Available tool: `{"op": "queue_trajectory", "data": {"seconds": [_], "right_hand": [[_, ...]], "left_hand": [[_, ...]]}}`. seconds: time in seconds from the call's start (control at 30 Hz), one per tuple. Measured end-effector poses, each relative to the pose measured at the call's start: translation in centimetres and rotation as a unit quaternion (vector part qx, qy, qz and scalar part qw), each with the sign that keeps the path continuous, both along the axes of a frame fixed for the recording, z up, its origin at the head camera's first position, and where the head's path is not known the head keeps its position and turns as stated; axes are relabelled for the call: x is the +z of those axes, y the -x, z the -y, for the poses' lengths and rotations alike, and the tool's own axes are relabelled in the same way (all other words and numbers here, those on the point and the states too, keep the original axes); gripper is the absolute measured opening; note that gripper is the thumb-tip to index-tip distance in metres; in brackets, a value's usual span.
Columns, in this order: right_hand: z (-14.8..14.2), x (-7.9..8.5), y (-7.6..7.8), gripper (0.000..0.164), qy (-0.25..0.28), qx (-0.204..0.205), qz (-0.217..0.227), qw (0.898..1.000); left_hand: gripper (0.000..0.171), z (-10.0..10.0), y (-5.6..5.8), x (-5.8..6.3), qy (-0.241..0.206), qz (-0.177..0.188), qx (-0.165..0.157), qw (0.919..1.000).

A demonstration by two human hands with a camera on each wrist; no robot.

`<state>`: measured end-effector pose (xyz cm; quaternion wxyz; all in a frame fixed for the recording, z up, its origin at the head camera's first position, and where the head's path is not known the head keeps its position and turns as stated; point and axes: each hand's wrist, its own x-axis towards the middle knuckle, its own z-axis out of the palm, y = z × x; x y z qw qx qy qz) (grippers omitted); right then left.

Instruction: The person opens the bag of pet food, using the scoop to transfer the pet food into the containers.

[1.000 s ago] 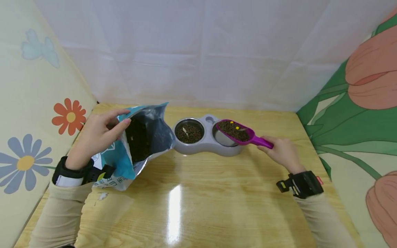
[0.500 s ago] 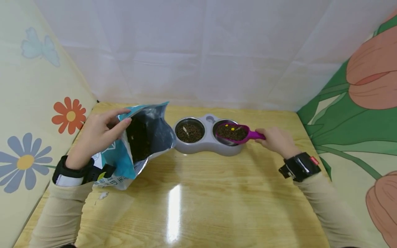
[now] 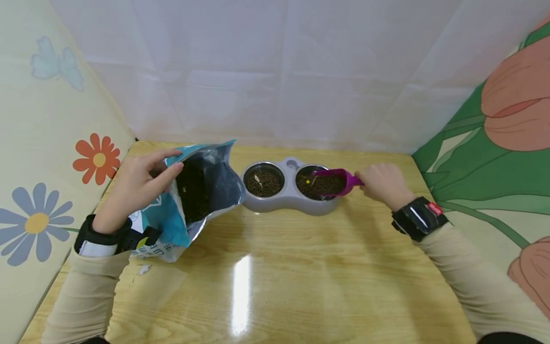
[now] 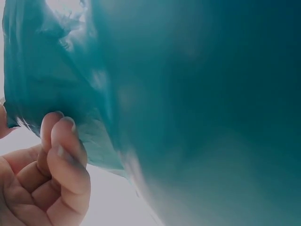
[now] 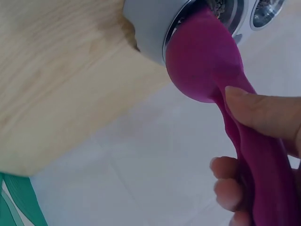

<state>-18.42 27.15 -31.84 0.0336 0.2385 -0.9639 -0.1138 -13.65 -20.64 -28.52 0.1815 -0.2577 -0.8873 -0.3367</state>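
My left hand point(image 3: 137, 186) pinches the rim of a turquoise foil-lined bag point(image 3: 169, 217), thumb at the mouth. The bag leans with its mouth toward the bowls, dark pellets point(image 3: 192, 193) inside. In the left wrist view, curled fingers point(image 4: 66, 160) lie against the bag's outside. My right hand point(image 3: 382, 184) grips the handle of a purple scoop point(image 3: 351, 181), which tips down into the right bowl of a grey double pet feeder point(image 3: 279, 204). Brown kibble with a yellow piece point(image 3: 308, 182) lies in that bowl, and more is in the scoop. The left bowl point(image 3: 263, 180) also holds kibble.
The feeder stands on a light wooden table point(image 3: 275, 282), near a white cloth backdrop point(image 3: 279, 86). Painted panels point(image 3: 38, 143) flank the table on both sides. A small white scrap point(image 3: 143, 269) lies by the bag.
The scoop has moved from above the right bowl down into it and tilted, and kibble has spread in the bowl. My right hand has turned over; the left hand and bag hold still.
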Motion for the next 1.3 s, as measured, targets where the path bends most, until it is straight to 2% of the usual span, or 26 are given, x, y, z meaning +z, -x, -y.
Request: {"op": "queue_trajectory", "data": {"seconds": [0.27,0.47,0.57,0.7,0.83,0.97,1.13,1.2,1.3], "right_hand": [[0.1,1.1,-0.6,0.029,-0.04,0.027,-0.05,0.998],[-0.1,1.4,-0.5,0.038,-0.07,0.059,-0.099,0.991],[-0.1,1.4,-0.6,0.031,-0.085,0.073,-0.125,0.986],[0.0,1.1,-0.8,0.012,-0.1,0.107,-0.186,0.972],[0.1,1.1,-1.1,0.01,-0.096,0.123,-0.219,0.963],[-0.1,1.1,-1.5,0.011,-0.076,0.099,-0.207,0.97],[-0.6,0.7,-2.1,0.008,-0.015,0.021,-0.14,0.99],[-1.0,0.4,-2.3,0.012,0.019,-0.002,-0.121,0.992],[-1.6,-0.3,-2.7,0.018,0.065,-0.016,-0.108,0.992]], "left_hand": [[0.03,0.0,0.0,0.0,-0.005,-0.001,-0.002,1.0],[0.03,0.0,0.0,-0.1,-0.012,-0.006,-0.003,0.9999],[0.03,0.0,0.0,-0.1,-0.012,-0.007,-0.002,0.9999],[0.03,0.0,0.0,-0.1,-0.009,-0.004,-0.001,0.9999],[0.03,0.0,0.0,0.0,-0.008,-0.006,0.0,0.9999],[0.03,0.0,0.0,0.0,-0.01,-0.007,-0.001,0.9999],[0.03,-0.1,0.0,0.0,-0.013,-0.006,-0.003,0.9999],[0.03,-0.1,0.0,0.0,-0.015,-0.003,-0.004,0.9999],[0.031,-0.1,0.0,0.0,-0.014,0.005,-0.005,0.9999]]}}
